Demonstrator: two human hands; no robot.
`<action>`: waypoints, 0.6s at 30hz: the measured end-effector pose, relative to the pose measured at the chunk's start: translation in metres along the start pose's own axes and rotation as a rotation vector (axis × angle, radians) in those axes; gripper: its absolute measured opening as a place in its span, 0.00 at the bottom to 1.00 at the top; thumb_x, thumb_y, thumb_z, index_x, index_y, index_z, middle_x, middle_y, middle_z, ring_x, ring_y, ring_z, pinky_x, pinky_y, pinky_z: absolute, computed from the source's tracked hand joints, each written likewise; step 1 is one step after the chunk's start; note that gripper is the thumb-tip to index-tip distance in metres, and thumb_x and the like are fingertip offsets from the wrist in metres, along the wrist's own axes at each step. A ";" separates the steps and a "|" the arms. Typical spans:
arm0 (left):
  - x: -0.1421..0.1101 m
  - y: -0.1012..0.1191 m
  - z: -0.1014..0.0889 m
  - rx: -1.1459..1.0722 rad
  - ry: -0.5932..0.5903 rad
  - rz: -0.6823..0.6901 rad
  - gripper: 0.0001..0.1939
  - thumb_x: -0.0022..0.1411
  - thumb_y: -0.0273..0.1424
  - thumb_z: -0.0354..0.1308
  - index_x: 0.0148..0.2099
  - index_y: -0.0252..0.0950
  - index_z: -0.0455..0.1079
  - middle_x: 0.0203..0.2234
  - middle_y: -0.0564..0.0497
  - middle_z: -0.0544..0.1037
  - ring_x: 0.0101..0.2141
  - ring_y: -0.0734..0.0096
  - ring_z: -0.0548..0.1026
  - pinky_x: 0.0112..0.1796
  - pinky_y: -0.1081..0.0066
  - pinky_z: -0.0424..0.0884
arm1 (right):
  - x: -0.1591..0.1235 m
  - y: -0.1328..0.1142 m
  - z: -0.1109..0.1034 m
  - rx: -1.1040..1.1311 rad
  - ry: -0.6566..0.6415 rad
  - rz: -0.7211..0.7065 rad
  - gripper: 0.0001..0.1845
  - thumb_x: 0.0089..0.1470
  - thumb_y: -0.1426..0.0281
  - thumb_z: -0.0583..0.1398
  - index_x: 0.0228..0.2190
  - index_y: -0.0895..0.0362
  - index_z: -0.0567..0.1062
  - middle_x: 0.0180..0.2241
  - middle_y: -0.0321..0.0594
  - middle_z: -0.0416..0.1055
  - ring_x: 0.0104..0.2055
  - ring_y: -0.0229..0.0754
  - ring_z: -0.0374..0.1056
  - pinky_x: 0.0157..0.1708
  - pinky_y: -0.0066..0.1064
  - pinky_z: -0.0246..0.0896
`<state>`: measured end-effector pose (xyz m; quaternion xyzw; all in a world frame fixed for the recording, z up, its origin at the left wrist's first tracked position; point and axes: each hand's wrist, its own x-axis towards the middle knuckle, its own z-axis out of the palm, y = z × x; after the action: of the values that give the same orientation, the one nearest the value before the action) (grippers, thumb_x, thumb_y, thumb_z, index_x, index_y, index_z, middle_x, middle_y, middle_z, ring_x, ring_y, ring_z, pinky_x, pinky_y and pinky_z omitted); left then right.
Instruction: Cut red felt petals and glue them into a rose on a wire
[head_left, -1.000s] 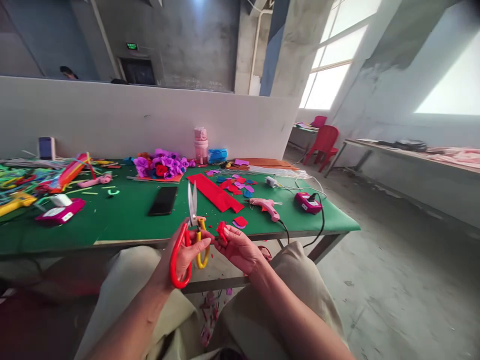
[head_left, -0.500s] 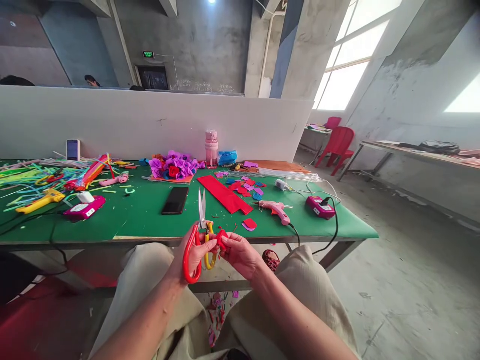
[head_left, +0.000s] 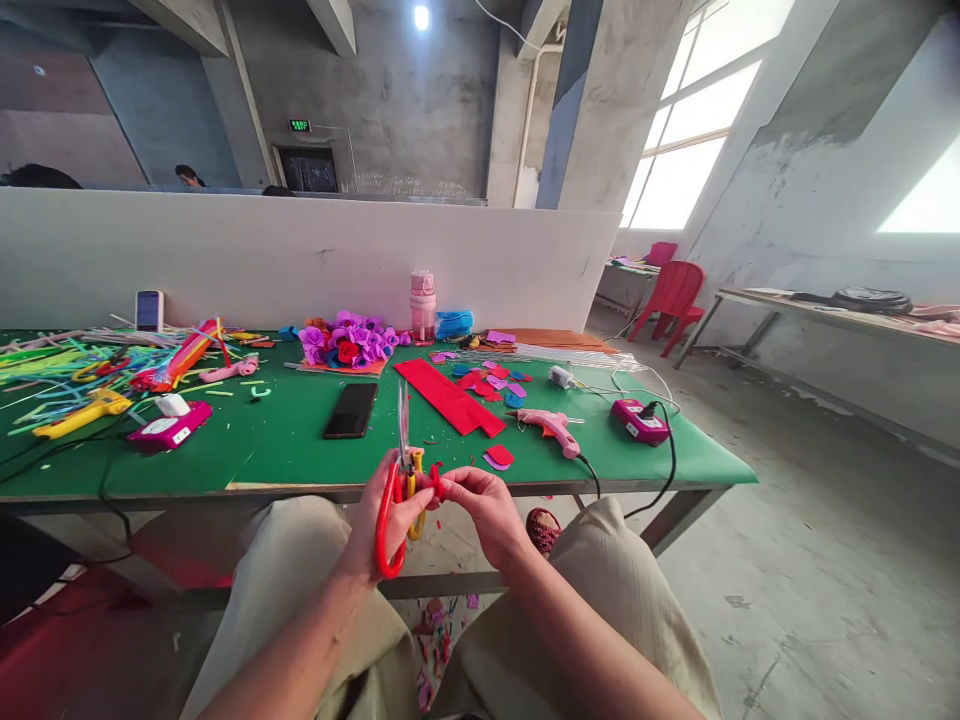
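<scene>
My left hand [head_left: 381, 515] is closed around a pair of scissors [head_left: 391, 530] with one red and one yellow handle, blades pointing up and away. Its thumb and fingers also pinch a small red craft-sheet piece [head_left: 436, 482], which looks bunched or twisted. From the other side, the fingertips of my right hand [head_left: 484, 505] grip the same piece; part of it is hidden by the fingers. Just beyond on the table lie a red petal-shaped cutout [head_left: 499, 454] over a purple one, and overlapping red strips [head_left: 446, 397].
On the green table [head_left: 285, 460] are a pink glue gun [head_left: 551, 430], a phone [head_left: 350, 411], purple flowers [head_left: 352, 338], loose cutouts [head_left: 495, 380] and a pink bottle [head_left: 423, 308]. Power blocks with cords stand right [head_left: 639, 421] and left [head_left: 169, 427]. A white partition [head_left: 225, 255] rises behind.
The red piece now looks narrower and more bunched between my fingertips. My left hand has turned slightly, so the scissor blades appear slimmer. The view has tilted up a little.
</scene>
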<state>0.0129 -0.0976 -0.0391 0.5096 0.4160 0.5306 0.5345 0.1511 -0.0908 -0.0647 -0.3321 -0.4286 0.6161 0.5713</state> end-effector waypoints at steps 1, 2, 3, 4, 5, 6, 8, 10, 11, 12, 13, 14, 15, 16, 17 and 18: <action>0.000 0.000 0.000 -0.007 0.007 -0.007 0.23 0.49 0.33 0.65 0.46 0.38 0.61 0.26 0.55 0.75 0.27 0.69 0.77 0.35 0.66 0.73 | -0.001 -0.001 0.000 -0.011 -0.013 -0.001 0.10 0.42 0.64 0.66 0.24 0.59 0.77 0.22 0.37 0.74 0.28 0.39 0.68 0.37 0.34 0.60; 0.000 -0.001 -0.001 -0.017 0.017 -0.016 0.23 0.48 0.33 0.65 0.46 0.38 0.61 0.26 0.55 0.75 0.26 0.69 0.77 0.35 0.66 0.73 | -0.001 -0.003 0.000 -0.021 -0.025 -0.004 0.10 0.43 0.63 0.66 0.24 0.58 0.78 0.23 0.38 0.75 0.28 0.39 0.68 0.38 0.34 0.60; 0.001 -0.001 -0.001 -0.028 0.024 -0.027 0.24 0.48 0.33 0.65 0.47 0.38 0.61 0.26 0.55 0.75 0.26 0.68 0.77 0.35 0.66 0.74 | -0.001 -0.004 0.000 -0.031 -0.034 -0.007 0.11 0.43 0.63 0.66 0.25 0.58 0.78 0.24 0.38 0.75 0.29 0.40 0.69 0.38 0.35 0.61; 0.001 -0.001 -0.002 -0.039 0.030 -0.037 0.24 0.48 0.33 0.65 0.47 0.38 0.61 0.26 0.55 0.76 0.26 0.68 0.77 0.35 0.65 0.74 | -0.002 -0.005 0.000 -0.042 -0.037 -0.011 0.11 0.43 0.62 0.66 0.25 0.58 0.79 0.24 0.39 0.76 0.29 0.40 0.69 0.38 0.35 0.61; 0.002 -0.002 -0.003 -0.051 0.031 -0.045 0.25 0.48 0.33 0.65 0.47 0.38 0.61 0.26 0.54 0.76 0.26 0.68 0.77 0.35 0.65 0.74 | -0.002 -0.006 0.000 -0.053 -0.036 -0.012 0.11 0.43 0.62 0.66 0.26 0.57 0.79 0.25 0.39 0.76 0.30 0.40 0.69 0.39 0.35 0.61; 0.002 -0.002 -0.004 -0.063 0.030 -0.050 0.25 0.48 0.33 0.65 0.48 0.37 0.61 0.26 0.54 0.76 0.26 0.67 0.77 0.35 0.65 0.74 | -0.002 -0.006 0.000 -0.062 -0.035 -0.010 0.11 0.43 0.62 0.66 0.26 0.57 0.79 0.26 0.39 0.76 0.31 0.41 0.70 0.39 0.35 0.61; 0.003 -0.002 -0.005 -0.082 0.023 -0.053 0.26 0.48 0.33 0.65 0.49 0.37 0.61 0.26 0.53 0.77 0.27 0.66 0.78 0.35 0.64 0.74 | -0.002 -0.007 0.000 -0.068 -0.028 0.001 0.11 0.42 0.62 0.67 0.27 0.57 0.80 0.27 0.39 0.77 0.32 0.41 0.70 0.40 0.35 0.61; 0.003 -0.003 -0.006 -0.091 0.018 -0.047 0.26 0.49 0.33 0.65 0.49 0.37 0.61 0.27 0.53 0.77 0.27 0.66 0.78 0.35 0.64 0.74 | -0.002 -0.006 0.000 -0.059 -0.025 0.016 0.11 0.40 0.63 0.68 0.28 0.56 0.80 0.28 0.40 0.78 0.32 0.41 0.71 0.40 0.35 0.62; 0.004 -0.003 -0.006 -0.091 0.018 -0.043 0.26 0.49 0.33 0.65 0.49 0.37 0.61 0.27 0.53 0.77 0.27 0.66 0.78 0.35 0.64 0.74 | -0.001 -0.005 0.001 -0.050 -0.027 0.022 0.11 0.39 0.64 0.68 0.28 0.56 0.80 0.29 0.40 0.78 0.32 0.42 0.71 0.40 0.35 0.62; 0.004 -0.004 -0.006 -0.090 0.020 -0.042 0.26 0.49 0.33 0.65 0.50 0.36 0.61 0.27 0.53 0.77 0.27 0.66 0.78 0.36 0.64 0.74 | -0.001 -0.003 0.001 -0.038 -0.032 0.025 0.11 0.38 0.65 0.69 0.27 0.56 0.80 0.28 0.40 0.78 0.32 0.42 0.72 0.40 0.36 0.63; 0.004 -0.004 -0.006 -0.091 0.021 -0.043 0.26 0.49 0.33 0.65 0.50 0.36 0.61 0.27 0.52 0.77 0.28 0.66 0.78 0.36 0.63 0.74 | -0.001 -0.002 0.001 -0.027 -0.039 0.025 0.11 0.38 0.65 0.69 0.27 0.56 0.79 0.28 0.40 0.78 0.31 0.42 0.72 0.40 0.36 0.63; 0.004 -0.004 -0.006 -0.091 0.024 -0.045 0.26 0.49 0.33 0.65 0.50 0.36 0.61 0.27 0.52 0.77 0.28 0.65 0.78 0.36 0.63 0.74 | 0.000 -0.001 0.001 -0.017 -0.044 0.021 0.11 0.37 0.66 0.69 0.27 0.56 0.79 0.27 0.39 0.78 0.31 0.42 0.72 0.40 0.36 0.63; 0.004 -0.005 -0.006 -0.090 0.027 -0.047 0.26 0.49 0.33 0.65 0.49 0.36 0.62 0.27 0.52 0.77 0.28 0.65 0.78 0.36 0.63 0.75 | 0.000 0.000 0.001 -0.012 -0.046 0.017 0.11 0.37 0.66 0.69 0.27 0.56 0.79 0.27 0.39 0.78 0.31 0.43 0.72 0.40 0.37 0.63; 0.004 -0.005 -0.006 -0.088 0.030 -0.047 0.26 0.49 0.33 0.65 0.49 0.36 0.62 0.27 0.52 0.77 0.28 0.65 0.78 0.36 0.63 0.75 | 0.000 0.001 0.000 -0.011 -0.044 0.015 0.11 0.37 0.66 0.69 0.27 0.56 0.79 0.26 0.39 0.78 0.31 0.43 0.72 0.40 0.37 0.64; 0.004 -0.005 -0.006 -0.085 0.029 -0.043 0.26 0.49 0.33 0.65 0.49 0.36 0.62 0.27 0.52 0.77 0.28 0.65 0.78 0.35 0.63 0.75 | 0.000 0.001 0.000 -0.011 -0.040 0.014 0.11 0.37 0.66 0.70 0.26 0.56 0.79 0.26 0.39 0.78 0.31 0.43 0.72 0.40 0.37 0.64; 0.003 -0.006 -0.006 -0.083 0.027 -0.038 0.25 0.49 0.33 0.65 0.49 0.36 0.61 0.27 0.52 0.77 0.28 0.65 0.78 0.35 0.63 0.75 | 0.000 0.001 0.000 -0.013 -0.038 0.017 0.11 0.36 0.66 0.70 0.26 0.56 0.79 0.27 0.39 0.78 0.31 0.43 0.72 0.40 0.37 0.64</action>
<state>0.0082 -0.0931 -0.0451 0.4717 0.4106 0.5439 0.5596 0.1507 -0.0906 -0.0653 -0.3276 -0.4405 0.6242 0.5558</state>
